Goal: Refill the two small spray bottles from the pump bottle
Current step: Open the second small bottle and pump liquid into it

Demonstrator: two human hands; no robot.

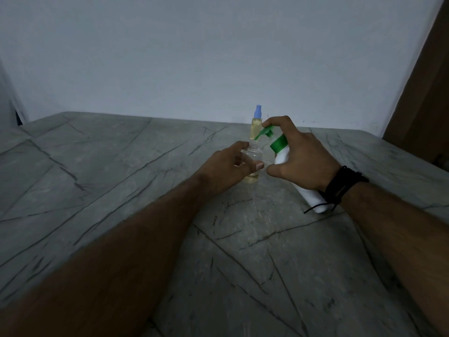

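The right hand (301,154) gripped the tilted pump bottle (283,154), forefinger on its green head, spout aimed down-left at the open neck of the uncapped spray bottle (252,159). The left hand (230,166) held that bottle upright at frame centre; it seemed barely filled. The capped spray bottle (257,125) stood just behind on the bench (97,178).

On the table (121,190) before you, an open bottle (252,156) stands upright in your left hand (226,169). Just right of it, your right hand (301,156) holds the pump bottle (281,152) tilted, spout (261,133) over the open neck. A capped bottle (256,125) stands just behind, near the wall (218,57).
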